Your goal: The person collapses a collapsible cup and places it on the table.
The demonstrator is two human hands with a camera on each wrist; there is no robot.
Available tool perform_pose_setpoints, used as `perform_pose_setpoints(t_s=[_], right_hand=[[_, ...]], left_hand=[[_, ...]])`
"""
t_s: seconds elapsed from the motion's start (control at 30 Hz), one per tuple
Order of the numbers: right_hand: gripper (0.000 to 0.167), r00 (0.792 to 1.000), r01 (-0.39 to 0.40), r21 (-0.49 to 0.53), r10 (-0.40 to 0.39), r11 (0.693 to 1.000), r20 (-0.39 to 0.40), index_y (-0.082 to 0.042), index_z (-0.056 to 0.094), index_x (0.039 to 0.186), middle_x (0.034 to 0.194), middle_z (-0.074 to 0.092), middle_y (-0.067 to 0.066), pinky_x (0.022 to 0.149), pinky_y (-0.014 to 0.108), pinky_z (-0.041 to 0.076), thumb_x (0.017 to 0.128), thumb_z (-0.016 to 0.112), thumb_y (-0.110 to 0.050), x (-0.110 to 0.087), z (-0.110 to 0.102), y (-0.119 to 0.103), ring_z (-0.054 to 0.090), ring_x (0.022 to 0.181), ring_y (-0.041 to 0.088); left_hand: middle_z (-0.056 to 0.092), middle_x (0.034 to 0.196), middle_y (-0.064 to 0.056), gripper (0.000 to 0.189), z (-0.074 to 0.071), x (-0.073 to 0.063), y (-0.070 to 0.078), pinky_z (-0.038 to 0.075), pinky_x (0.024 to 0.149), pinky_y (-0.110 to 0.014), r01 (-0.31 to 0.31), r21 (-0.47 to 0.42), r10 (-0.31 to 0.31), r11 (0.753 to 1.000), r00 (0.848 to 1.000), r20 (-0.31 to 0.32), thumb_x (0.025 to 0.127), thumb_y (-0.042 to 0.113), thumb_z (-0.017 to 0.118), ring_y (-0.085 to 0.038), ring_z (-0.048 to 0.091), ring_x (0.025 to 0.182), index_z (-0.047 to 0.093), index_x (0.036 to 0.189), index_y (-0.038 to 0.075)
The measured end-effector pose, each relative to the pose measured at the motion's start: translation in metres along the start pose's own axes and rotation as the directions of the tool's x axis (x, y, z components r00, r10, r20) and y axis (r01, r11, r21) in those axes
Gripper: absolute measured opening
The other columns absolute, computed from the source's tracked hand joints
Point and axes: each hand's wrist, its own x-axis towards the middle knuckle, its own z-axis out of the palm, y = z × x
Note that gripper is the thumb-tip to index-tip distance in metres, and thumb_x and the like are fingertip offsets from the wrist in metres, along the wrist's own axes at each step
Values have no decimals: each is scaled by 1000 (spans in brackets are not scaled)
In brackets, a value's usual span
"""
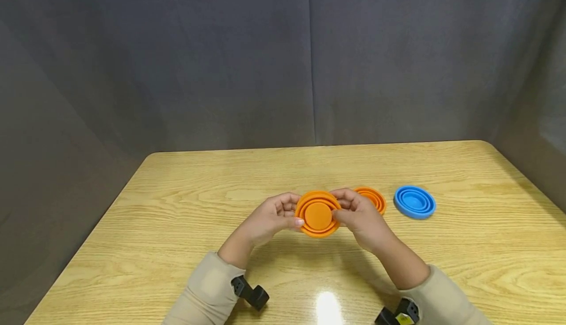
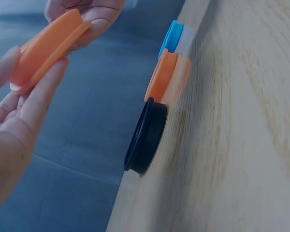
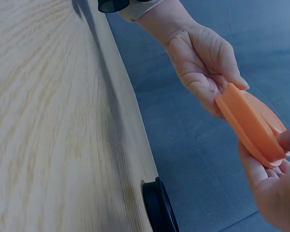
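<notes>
An orange collapsible cup (image 1: 318,216), pressed flat into rings, is held up over the table with its round middle facing the head camera. My left hand (image 1: 270,218) pinches its left rim, thumb in front and fingers behind. On the opposite rim, my right hand (image 1: 361,219) grips it the same way. Partly covered by the right hand, a second orange collapsible cup (image 1: 375,198) lies flattened on the table. A blue one (image 1: 414,201) rests to its right. The left wrist view also shows a black round cup (image 2: 146,137) on the table, hidden in the head view.
The wooden table (image 1: 177,192) has rounded far corners and reaches back to a grey fabric curtain (image 1: 239,69). More grey fabric hangs along the left and right sides. Black wrist cameras (image 1: 250,293) sit at both beige sleeves (image 1: 208,285).
</notes>
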Motion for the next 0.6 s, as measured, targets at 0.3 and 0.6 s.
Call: perform_pose_setpoints(t_s=[0.3, 0.6], right_hand=[[37, 1000, 27, -7, -27, 1000, 11, 13, 38, 117, 94, 55, 7, 72, 27, 48, 82, 47, 6, -1, -2, -2, 56, 81, 14], [21, 991, 88, 150, -102, 985, 85, -7, 51, 107, 97, 55, 3, 75, 28, 46, 87, 45, -2, 0, -11, -8, 54, 87, 14]], left_hand=[[54, 98, -18, 36, 5, 2, 5, 48, 73, -33, 31, 84, -19, 996, 990, -143, 81, -6, 54, -16, 57, 80, 43, 114, -11], [53, 95, -15, 35, 7, 8, 8, 47, 74, -34, 9, 153, 21, 988, 980, -197, 81, -4, 55, -15, 57, 79, 46, 114, -8]])
